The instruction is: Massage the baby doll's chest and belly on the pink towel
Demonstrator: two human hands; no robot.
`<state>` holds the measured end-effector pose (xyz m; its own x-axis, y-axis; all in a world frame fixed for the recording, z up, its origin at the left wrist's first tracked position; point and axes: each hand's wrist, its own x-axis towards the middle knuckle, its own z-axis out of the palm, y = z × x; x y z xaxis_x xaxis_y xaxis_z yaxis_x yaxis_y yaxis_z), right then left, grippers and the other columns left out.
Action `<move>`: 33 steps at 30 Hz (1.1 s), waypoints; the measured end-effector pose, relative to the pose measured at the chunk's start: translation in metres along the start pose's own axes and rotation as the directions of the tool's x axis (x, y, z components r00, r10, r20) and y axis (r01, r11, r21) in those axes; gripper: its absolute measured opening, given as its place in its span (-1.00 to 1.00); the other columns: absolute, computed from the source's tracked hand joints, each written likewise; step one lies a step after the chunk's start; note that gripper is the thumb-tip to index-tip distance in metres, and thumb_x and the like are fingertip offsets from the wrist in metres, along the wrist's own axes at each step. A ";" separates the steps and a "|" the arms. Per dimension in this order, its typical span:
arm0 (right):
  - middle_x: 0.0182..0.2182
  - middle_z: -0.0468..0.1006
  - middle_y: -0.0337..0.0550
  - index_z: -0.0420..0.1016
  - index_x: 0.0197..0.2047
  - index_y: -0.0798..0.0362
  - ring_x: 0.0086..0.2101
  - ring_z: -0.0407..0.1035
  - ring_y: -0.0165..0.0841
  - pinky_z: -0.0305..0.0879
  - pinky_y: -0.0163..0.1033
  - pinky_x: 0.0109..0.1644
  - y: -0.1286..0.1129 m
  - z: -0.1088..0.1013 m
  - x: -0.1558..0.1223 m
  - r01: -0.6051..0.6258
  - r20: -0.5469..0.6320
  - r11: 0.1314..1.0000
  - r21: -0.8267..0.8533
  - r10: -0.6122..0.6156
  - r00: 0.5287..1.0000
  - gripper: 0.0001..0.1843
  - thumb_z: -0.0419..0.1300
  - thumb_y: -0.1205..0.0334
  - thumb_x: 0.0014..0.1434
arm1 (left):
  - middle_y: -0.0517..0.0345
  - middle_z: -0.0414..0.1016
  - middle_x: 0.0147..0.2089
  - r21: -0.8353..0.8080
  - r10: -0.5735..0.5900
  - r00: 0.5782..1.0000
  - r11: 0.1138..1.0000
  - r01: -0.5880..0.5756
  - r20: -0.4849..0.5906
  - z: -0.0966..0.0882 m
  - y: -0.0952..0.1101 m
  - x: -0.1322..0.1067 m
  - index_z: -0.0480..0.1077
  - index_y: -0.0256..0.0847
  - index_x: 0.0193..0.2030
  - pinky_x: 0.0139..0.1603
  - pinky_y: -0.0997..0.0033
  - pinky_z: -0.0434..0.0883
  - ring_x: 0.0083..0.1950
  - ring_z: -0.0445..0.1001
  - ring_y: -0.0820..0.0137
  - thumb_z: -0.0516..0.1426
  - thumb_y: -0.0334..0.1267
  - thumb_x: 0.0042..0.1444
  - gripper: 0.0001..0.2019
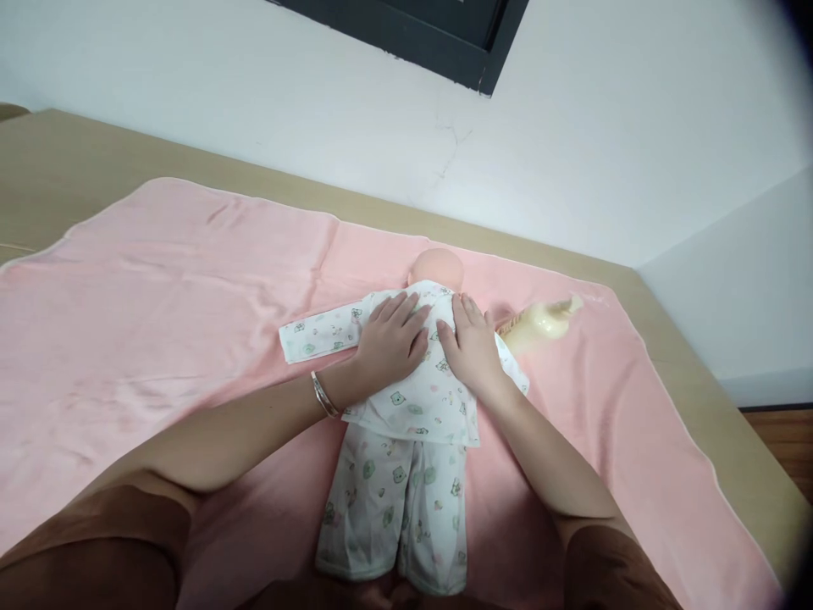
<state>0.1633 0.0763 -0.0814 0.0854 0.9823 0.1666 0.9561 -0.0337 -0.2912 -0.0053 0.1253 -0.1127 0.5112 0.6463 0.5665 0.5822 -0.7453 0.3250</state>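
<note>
A baby doll lies on its back on a pink blanket, head toward the wall. It wears a white printed shirt and matching trousers. My left hand lies flat on the left side of the shirt's chest, fingers stretched out. My right hand rests flat on the right side of the chest, fingers together and extended. The shirt's left sleeve lies empty and flat. The doll's bare arm sticks out to the right, outside the sleeve.
The blanket covers a tan bed or table set against a white wall. A dark frame hangs on the wall above. Wooden floor shows at the right. A silver bracelet circles my left wrist.
</note>
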 end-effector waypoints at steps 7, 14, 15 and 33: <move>0.41 0.12 0.23 0.15 0.41 0.31 0.41 -0.07 0.06 -0.17 0.26 0.46 -0.030 -0.003 -0.040 0.228 0.012 0.961 -0.160 -0.229 0.973 -0.40 -0.15 0.24 0.39 | 0.09 0.60 0.09 0.024 0.093 0.991 0.996 -0.091 -0.092 -0.002 -0.001 -0.007 0.53 -0.07 -0.05 0.44 -0.12 0.16 0.17 0.52 0.19 0.04 -0.26 0.26 -0.75; 0.47 -0.08 0.17 0.08 0.45 0.18 0.45 -0.24 0.01 -0.13 0.29 0.45 -0.011 0.003 -0.015 0.148 -0.007 0.989 -0.023 -0.148 0.989 -0.34 -0.06 0.05 0.39 | -0.04 0.40 0.32 -0.061 -0.107 0.994 0.992 0.107 -0.006 -0.002 0.002 -0.003 0.40 -0.18 0.20 0.47 -0.16 0.05 0.39 0.29 0.09 0.03 -0.24 0.21 -0.57; 0.48 -0.11 0.17 0.06 0.46 0.16 0.45 -0.26 0.01 -0.16 0.30 0.45 -0.008 0.004 -0.011 0.132 -0.016 0.991 -0.002 -0.132 0.991 -0.32 -0.05 0.02 0.38 | -0.07 0.34 0.36 -0.068 -0.133 0.991 0.989 0.134 0.016 -0.003 0.003 -0.002 0.36 -0.21 0.25 0.48 -0.17 0.03 0.42 0.24 0.07 0.02 -0.23 0.22 -0.54; 0.46 -0.01 0.14 0.08 0.45 0.09 0.44 -0.17 -0.03 -0.19 0.29 0.45 -0.002 0.011 -0.008 0.127 -0.063 0.991 0.034 -0.125 0.990 -0.33 -0.07 -0.03 0.38 | -0.08 0.28 0.40 -0.104 -0.152 0.987 0.982 0.156 0.048 0.000 0.001 0.000 0.31 -0.22 0.29 0.49 -0.14 0.00 0.46 0.17 0.08 0.00 -0.21 0.25 -0.52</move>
<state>0.1576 0.0702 -0.0923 -0.0172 0.9652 0.2608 0.9492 0.0977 -0.2991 -0.0052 0.1248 -0.1122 0.4466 0.7593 0.4733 0.5863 -0.6479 0.4863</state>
